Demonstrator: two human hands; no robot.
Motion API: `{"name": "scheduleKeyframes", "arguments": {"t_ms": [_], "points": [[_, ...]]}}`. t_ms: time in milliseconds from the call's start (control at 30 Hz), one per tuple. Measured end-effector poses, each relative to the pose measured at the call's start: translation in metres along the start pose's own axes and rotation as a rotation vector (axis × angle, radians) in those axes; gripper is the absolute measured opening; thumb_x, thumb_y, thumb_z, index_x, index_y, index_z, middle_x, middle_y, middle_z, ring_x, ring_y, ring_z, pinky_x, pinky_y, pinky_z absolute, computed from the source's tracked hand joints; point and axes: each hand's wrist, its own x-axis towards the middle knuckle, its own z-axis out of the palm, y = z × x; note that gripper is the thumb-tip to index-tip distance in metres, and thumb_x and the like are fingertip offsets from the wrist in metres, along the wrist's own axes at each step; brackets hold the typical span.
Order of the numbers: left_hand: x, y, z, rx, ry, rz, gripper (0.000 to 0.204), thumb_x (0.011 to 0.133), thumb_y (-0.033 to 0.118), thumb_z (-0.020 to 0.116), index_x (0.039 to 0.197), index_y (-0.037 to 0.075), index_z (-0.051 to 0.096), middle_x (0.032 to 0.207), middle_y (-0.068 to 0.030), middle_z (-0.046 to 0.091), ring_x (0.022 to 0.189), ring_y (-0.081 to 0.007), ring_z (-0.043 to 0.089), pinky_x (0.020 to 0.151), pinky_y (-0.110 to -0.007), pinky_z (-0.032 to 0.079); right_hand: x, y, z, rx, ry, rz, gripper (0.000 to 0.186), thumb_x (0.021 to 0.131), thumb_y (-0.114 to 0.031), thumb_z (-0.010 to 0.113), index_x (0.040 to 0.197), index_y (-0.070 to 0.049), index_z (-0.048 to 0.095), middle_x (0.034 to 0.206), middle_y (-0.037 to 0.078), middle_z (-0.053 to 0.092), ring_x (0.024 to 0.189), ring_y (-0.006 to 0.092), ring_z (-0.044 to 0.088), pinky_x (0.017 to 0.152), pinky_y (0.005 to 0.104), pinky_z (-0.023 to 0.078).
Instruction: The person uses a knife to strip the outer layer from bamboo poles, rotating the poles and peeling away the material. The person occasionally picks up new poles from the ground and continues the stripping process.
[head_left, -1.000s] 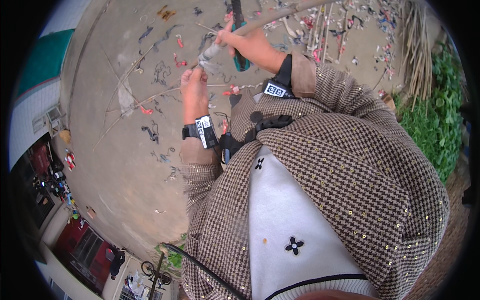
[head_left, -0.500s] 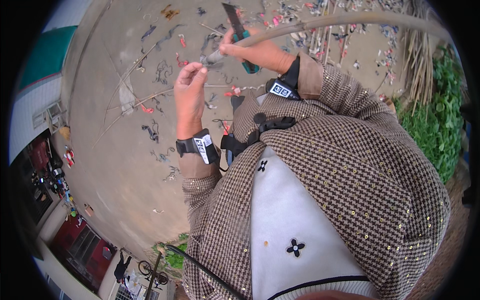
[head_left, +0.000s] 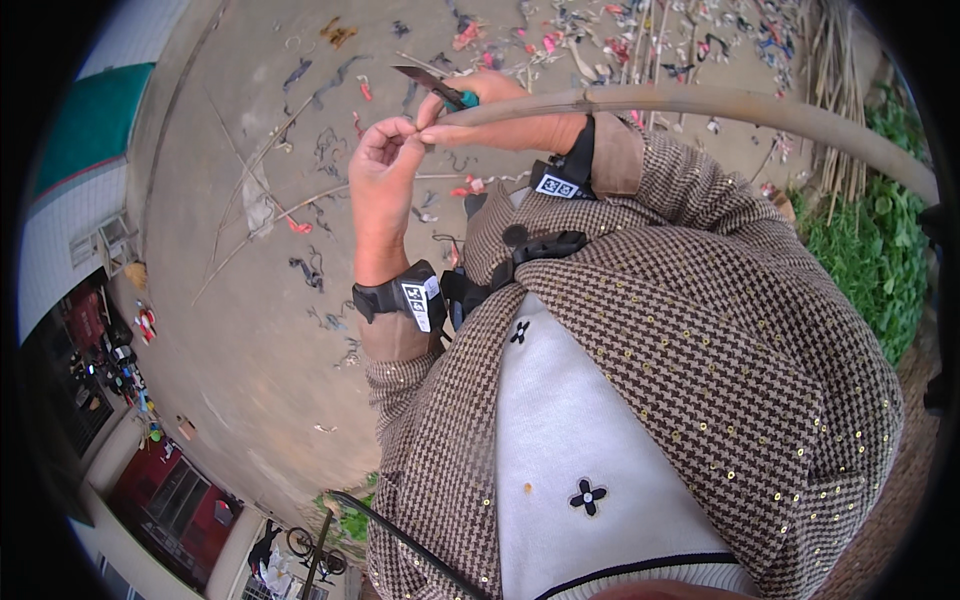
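A long pale pole (head_left: 690, 97), bamboo-like and bowed in this view, runs from the right edge to my hands. My right hand (head_left: 515, 120) is closed round its near end and also holds a knife with a teal handle (head_left: 463, 100). The knife's dark flat blade (head_left: 423, 77) points up and left, away from the pole. My left hand (head_left: 383, 185) is closed in a pinch at the pole's tip, its fingertips meeting the right thumb. Whatever lies between those fingertips is hidden.
Scraps of coloured cloth (head_left: 465, 38) litter the concrete ground (head_left: 270, 370). Thin sticks (head_left: 258, 160) lie crossed at left. A bundle of dry stalks (head_left: 835, 110) stands beside green plants (head_left: 880, 250) at right. Buildings line the left, with a bicycle (head_left: 315, 550) at lower left.
My fingertips have come together at the pole's tip. The knife has turned from nearly upright to pointing left and now sits lower. The pole's far part has dropped.
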Motion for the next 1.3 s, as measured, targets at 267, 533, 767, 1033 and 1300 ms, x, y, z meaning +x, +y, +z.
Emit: {"name": "scheduleKeyframes", "arguments": {"t_ms": [267,533,767,1033,1300], "points": [[-0.001,0.011,0.010,0.168,0.039,-0.006,0.012,0.083,0.004,0.062,0.093,0.002,0.057,0.085,0.0015,0.057,0.074,-0.0038,0.052,0.067,-0.017,0.042,0.003,0.002,-0.002,-0.047,0.021,0.021,0.023,0.080,-0.026,0.067,0.086,-0.004,0.064,0.076,0.003,0.064,0.068,0.0114,0.060,0.063,0.0266,0.049],[0.001,0.006,0.006,0.312,0.011,-0.005,0.014,0.081,0.004,0.062,0.093,0.000,0.057,0.084,0.0014,0.056,0.070,-0.0031,0.049,0.063,-0.017,0.041,0.001,0.003,-0.002,-0.030,0.033,-0.008,0.021,0.079,-0.025,0.066,0.083,-0.004,0.063,0.068,0.001,0.061,0.065,0.0107,0.058,0.060,0.0260,0.047],[0.008,0.016,-0.007,0.871,-0.080,0.284,0.029,0.074,0.010,0.069,0.100,0.000,0.058,0.093,-0.0044,0.058,0.073,-0.0090,0.052,0.066,-0.024,0.044,0.001,0.007,-0.002,-0.075,-0.018,0.019,0.016,0.078,-0.020,0.064,0.081,-0.005,0.060,0.071,-0.001,0.058,0.067,0.0086,0.053,0.063,0.0262,0.045],[0.008,0.003,-0.052,0.872,0.414,0.067,0.028,0.079,0.024,0.070,0.092,-0.001,0.065,0.085,-0.0044,0.063,0.070,-0.0106,0.054,0.067,-0.024,0.045,-0.005,0.015,-0.003,0.098,0.066,0.140,0.017,0.081,-0.022,0.063,0.080,-0.006,0.060,0.069,-0.001,0.060,0.061,0.0069,0.054,0.056,0.0232,0.044],[-0.001,-0.055,-0.053,0.307,0.287,-0.101,0.021,0.087,0.016,0.064,0.099,-0.001,0.062,0.086,-0.0025,0.063,0.077,-0.0080,0.056,0.067,-0.021,0.043,0.001,0.009,0.000,0.155,0.091,0.105,0.017,0.086,-0.019,0.060,0.094,-0.004,0.064,0.084,0.002,0.066,0.061,0.0058,0.055,0.053,0.0217,0.045]]}}
